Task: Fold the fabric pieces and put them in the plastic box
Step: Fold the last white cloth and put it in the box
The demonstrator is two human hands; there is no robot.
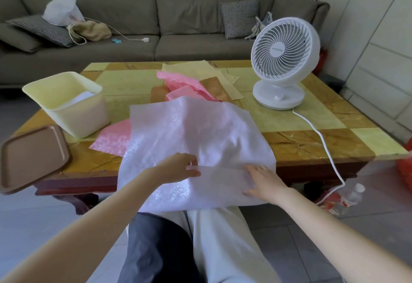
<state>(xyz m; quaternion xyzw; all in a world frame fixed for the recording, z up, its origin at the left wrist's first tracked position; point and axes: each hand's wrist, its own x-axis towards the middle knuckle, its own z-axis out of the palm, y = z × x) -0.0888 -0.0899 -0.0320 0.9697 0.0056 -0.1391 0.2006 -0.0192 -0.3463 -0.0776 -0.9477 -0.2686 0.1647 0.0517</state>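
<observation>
On the table (334, 140), the plastic box (66, 102) stands at the left and a fan (283, 60) at the right, with loose fabric pieces (189, 82) between them. A large cloth (189, 131) hangs over the near edge onto the person's lap. A lid (31, 158) overhangs the left corner, and a sofa (156, 26) stands behind the table.

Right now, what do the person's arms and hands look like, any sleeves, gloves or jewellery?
Both arms are bare for all of their length in view: no sleeves show. The left hand and right hand wear no gloves, and no rings, watch or bracelets can be seen. Fingernails look short and unpainted, though the picture is too soft to be sure.
</observation>
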